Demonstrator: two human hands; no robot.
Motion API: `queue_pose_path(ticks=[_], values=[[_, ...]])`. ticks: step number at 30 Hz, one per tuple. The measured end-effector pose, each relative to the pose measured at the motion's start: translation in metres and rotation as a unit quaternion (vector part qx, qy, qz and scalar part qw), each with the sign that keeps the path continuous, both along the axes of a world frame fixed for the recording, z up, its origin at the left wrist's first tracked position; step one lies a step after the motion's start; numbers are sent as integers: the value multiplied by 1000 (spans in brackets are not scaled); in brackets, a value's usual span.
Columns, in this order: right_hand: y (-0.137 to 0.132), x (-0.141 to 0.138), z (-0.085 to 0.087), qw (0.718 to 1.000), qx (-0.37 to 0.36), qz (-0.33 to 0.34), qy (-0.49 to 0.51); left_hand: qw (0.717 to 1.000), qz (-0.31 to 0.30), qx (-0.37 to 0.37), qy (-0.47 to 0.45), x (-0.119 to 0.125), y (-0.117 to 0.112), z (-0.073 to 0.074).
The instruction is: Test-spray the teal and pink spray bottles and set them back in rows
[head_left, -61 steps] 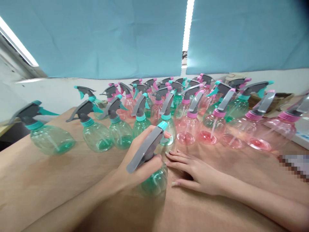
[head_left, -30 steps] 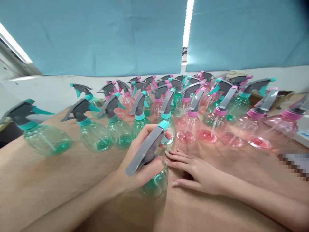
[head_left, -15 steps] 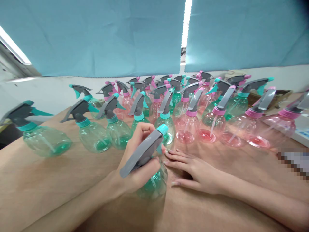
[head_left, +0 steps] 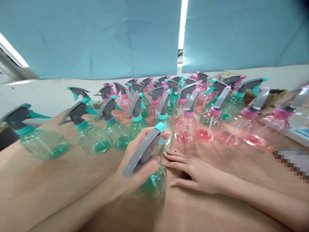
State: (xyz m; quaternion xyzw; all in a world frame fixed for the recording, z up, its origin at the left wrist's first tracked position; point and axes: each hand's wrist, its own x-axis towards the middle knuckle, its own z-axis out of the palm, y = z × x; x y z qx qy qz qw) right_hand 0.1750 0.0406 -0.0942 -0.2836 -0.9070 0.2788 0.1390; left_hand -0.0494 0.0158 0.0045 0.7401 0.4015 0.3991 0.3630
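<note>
My left hand (head_left: 137,158) is wrapped round the neck of a green spray bottle (head_left: 155,183) with a grey head and a turquoise nozzle. The bottle stands on the brown table, close in front of me. My thumb lies along the near side of the neck, and fingertips show beyond the nozzle. The trigger is hidden behind the hand and head. Just to the right, my right hand (head_left: 195,169) lies flat on the table with its fingers spread. It holds nothing, and its fingertips are close to the bottle's side.
Green spray bottles (head_left: 93,138) stand at the left and ahead, pink ones (head_left: 184,129) at the centre and right, with more rows behind. A blurred-out flat object (head_left: 294,161) lies at the right edge. Blue sheeting (head_left: 108,38) covers the wall behind.
The fingers of my left hand have straightened from beside the trigger to past the nozzle. The view has shifted slightly; my right hand keeps its pose.
</note>
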Motion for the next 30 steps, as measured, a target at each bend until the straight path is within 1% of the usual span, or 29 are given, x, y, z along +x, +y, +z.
queue_pose_path(ticks=[4, 7, 9, 13, 23, 30], values=[[0, 0, 0, 1000, -1, -1, 5, 999, -23, -25, -35, 0, 0, 3], [0, 0, 0, 1000, -1, -1, 12, 997, -35, -38, -55, 1, 1, 1], [0, 0, -1, 1000, -1, -1, 13, 997, -31, -47, -59, 1, 1, 0], [0, 0, 0, 1000, 1, 0, 8, 998, -17, -43, -41, -1, 2, -1], [1, -1, 1, 1000, 9, 6, -10, 999, 2, -41, -20, -1, 0, 1], [0, -1, 2, 1000, 1, 1, -3, 999, -6, -42, -17, -1, 0, 0]])
